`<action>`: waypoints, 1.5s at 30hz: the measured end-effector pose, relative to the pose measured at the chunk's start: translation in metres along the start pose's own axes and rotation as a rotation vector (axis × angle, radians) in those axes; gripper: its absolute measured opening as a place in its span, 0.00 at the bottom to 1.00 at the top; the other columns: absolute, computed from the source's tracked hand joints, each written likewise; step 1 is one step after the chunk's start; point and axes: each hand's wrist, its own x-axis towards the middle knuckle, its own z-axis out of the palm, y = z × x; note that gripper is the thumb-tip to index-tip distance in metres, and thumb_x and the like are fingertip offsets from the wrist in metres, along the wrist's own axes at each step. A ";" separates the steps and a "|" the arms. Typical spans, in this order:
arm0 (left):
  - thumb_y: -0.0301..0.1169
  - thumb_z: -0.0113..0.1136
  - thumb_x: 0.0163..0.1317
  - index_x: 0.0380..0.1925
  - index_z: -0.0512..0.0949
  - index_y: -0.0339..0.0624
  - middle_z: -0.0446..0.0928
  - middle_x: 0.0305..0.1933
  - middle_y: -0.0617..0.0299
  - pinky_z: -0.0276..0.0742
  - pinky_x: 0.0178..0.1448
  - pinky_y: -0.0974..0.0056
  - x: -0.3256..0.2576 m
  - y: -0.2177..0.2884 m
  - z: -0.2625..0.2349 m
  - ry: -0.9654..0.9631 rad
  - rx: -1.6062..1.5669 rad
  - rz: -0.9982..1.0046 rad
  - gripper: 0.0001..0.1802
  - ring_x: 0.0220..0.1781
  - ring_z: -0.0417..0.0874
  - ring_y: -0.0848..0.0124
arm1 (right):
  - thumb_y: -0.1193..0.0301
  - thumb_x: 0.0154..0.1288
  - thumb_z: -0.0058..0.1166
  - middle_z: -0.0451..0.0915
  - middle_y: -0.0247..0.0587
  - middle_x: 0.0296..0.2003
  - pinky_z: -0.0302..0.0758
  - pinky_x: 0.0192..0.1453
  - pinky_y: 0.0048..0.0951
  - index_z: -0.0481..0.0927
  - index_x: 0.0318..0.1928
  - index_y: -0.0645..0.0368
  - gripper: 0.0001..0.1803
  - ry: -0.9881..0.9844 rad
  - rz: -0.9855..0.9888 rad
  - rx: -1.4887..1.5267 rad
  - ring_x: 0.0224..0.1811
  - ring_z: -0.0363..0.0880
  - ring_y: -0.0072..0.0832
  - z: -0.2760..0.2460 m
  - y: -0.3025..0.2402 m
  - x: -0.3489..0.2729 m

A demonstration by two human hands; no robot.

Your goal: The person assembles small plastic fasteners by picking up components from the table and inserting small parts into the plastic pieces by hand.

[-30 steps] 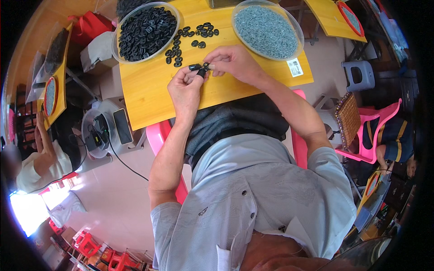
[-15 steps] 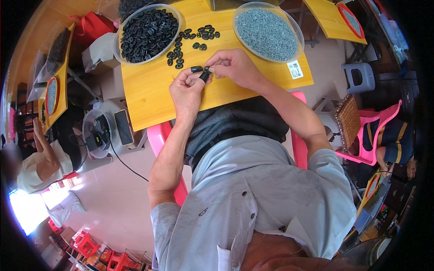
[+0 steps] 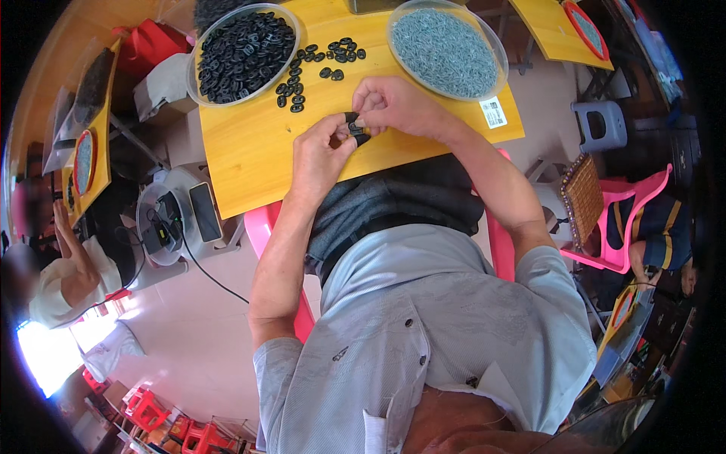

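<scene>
Fingers [image 3: 346, 148] of L hand [image 3: 314, 156] & R hand [image 3: 407, 107] pinch small blk pc [image 3: 355, 129] nr glossy blk ovals [image 3: 326, 73]

Tabletop [image 3: 257, 166] is yellow. Piled oval pieces [image 3: 246, 57] and loose pieces [image 3: 298, 99] are black, finger covers [image 3: 362, 138] too. Metal bits [image 3: 445, 53] are silvery blue-grey. Shirt [image 3: 491, 318] is pale grey, finely striped; trousers [image 3: 378, 193] dark grey. Chair [image 3: 260, 227] is pink, stool [image 3: 609, 113] slate-blue, bag [image 3: 150, 48] red. Neighbour's clothing [image 3: 671, 231] is navy, yellow-striped.

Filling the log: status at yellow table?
Left hand grips small black piece, shape mostly hidden. Right hand at it. Loose black oval plastic pieces lie beyond.
</scene>
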 end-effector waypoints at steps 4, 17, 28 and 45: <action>0.19 0.68 0.51 0.38 0.81 0.33 0.81 0.27 0.57 0.78 0.37 0.67 -0.001 0.004 -0.001 0.017 0.035 -0.006 0.12 0.28 0.82 0.70 | 0.75 0.61 0.60 0.78 0.32 0.25 0.73 0.31 0.19 0.76 0.40 0.62 0.09 -0.040 0.040 0.004 0.26 0.78 0.18 0.000 0.003 0.002; 0.21 0.65 0.54 0.29 0.77 0.34 0.77 0.25 0.46 0.77 0.34 0.55 -0.004 0.006 -0.007 0.021 0.110 0.154 0.06 0.29 0.82 0.49 | 0.80 0.60 0.60 0.78 0.32 0.25 0.74 0.32 0.19 0.75 0.35 0.61 0.06 -0.042 0.032 -0.012 0.25 0.78 0.17 0.004 0.003 -0.001; 0.21 0.66 0.55 0.40 0.74 0.33 0.78 0.25 0.53 0.77 0.34 0.60 -0.003 0.010 -0.002 0.077 -0.029 0.049 0.14 0.27 0.82 0.63 | 0.78 0.61 0.59 0.80 0.32 0.26 0.75 0.32 0.20 0.76 0.35 0.61 0.05 -0.078 0.119 -0.112 0.26 0.79 0.18 -0.010 -0.011 0.000; 0.24 0.63 0.58 0.34 0.77 0.32 0.76 0.23 0.56 0.73 0.32 0.66 0.000 -0.003 -0.010 0.089 -0.016 -0.034 0.07 0.23 0.75 0.72 | 0.73 0.53 0.59 0.84 0.52 0.35 0.78 0.46 0.42 0.83 0.39 0.65 0.12 0.276 -0.244 -1.058 0.40 0.82 0.50 -0.009 -0.011 0.082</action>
